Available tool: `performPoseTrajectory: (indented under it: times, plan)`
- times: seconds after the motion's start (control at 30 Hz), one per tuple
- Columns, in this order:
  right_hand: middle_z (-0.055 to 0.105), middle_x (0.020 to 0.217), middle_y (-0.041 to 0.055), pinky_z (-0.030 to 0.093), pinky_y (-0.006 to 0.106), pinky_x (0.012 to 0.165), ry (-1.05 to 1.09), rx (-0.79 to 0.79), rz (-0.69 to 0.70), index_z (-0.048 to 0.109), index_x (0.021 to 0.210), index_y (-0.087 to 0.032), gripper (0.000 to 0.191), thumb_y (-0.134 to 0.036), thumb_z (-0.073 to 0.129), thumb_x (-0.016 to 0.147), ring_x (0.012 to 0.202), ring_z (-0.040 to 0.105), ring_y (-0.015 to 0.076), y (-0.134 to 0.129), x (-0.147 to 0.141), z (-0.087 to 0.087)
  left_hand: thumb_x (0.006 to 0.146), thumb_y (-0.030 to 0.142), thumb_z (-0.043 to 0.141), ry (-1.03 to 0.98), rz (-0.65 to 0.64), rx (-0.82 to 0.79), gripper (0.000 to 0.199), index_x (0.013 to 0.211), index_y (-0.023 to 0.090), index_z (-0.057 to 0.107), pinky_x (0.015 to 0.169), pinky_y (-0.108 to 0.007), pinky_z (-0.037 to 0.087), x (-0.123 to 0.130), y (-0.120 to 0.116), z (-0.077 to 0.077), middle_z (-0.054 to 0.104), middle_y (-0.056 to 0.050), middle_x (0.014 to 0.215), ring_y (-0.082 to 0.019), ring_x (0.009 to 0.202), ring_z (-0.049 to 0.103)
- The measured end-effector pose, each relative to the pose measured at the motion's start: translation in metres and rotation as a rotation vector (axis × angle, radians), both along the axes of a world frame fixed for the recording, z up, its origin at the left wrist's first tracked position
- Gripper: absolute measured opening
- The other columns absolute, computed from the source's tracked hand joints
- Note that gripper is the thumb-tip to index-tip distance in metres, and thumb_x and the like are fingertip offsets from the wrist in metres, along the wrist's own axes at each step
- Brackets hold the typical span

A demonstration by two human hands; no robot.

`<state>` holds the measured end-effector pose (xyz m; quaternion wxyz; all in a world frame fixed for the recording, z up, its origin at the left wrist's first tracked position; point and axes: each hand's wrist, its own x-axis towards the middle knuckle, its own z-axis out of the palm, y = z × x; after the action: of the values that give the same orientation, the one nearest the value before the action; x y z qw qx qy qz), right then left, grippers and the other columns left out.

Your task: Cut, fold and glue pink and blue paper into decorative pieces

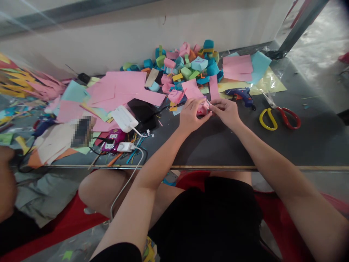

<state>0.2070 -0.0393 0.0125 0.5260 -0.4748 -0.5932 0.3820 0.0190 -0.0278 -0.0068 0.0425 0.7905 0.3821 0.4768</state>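
Note:
My left hand [192,114] is closed around a small folded pink paper piece [203,108], its thumb and fingers on either side. My right hand [225,111] pinches the same piece from the right with thumb and fingertips. Part of the piece is hidden behind my fingers. Just beyond it lie pink paper strips [192,88] and a heap of folded coloured paper pieces [188,65]. A blue glue gun [241,95] rests to the right of my right hand. Farther right are scissors [272,111] with one yellow and one red handle, blades spread apart.
Pink paper sheets [125,83], a white power bank [124,119] with a cable and a purple power socket [114,140] lie to my left. A white cable hangs over the table edge. Another person's arm [7,182] shows at far left. A wall [136,43] stands behind.

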Motion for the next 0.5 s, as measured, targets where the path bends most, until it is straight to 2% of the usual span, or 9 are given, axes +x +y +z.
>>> performPoseTrajectory:
  times: [0.13, 0.23, 0.5]
  plan:
    - [0.075, 0.070, 0.0029, 0.060, 0.036, 0.065, -0.043, 0.037, 0.010, 0.076, 0.087, -0.022, 0.029, -0.048, 0.084, 0.077, 0.062, 0.069, 0.0180, -0.0027, -0.0017, 0.0005, 0.089, 0.040, 0.074, 0.037, 0.018, -0.018, 0.038, 0.120, 0.021, 0.065, 0.114, -0.049, 0.050, 0.0010, -0.0002, -0.0001, 0.075, -0.013, 0.122, -0.031, 0.124, 0.066]
    - [0.076, 0.076, 0.0039, 0.061, 0.035, 0.069, -0.077, 0.064, -0.008, 0.077, 0.090, -0.021, 0.025, -0.043, 0.082, 0.080, 0.069, 0.072, 0.0185, -0.0039, -0.0028, -0.0005, 0.088, 0.031, 0.072, 0.025, 0.057, -0.003, 0.037, 0.123, 0.020, 0.064, 0.112, -0.047, 0.051, 0.0024, -0.0008, -0.0017, 0.075, -0.013, 0.120, -0.030, 0.123, 0.067]
    - [0.080, 0.088, 0.0051, 0.060, 0.037, 0.073, -0.230, 0.154, -0.017, 0.078, 0.091, -0.022, 0.018, -0.038, 0.081, 0.083, 0.074, 0.071, 0.0190, -0.0074, -0.0026, 0.0011, 0.095, 0.030, 0.067, 0.038, 0.090, -0.062, 0.036, 0.129, 0.020, 0.060, 0.112, -0.047, 0.053, 0.0044, -0.0007, -0.0079, 0.074, -0.013, 0.118, -0.028, 0.123, 0.067]
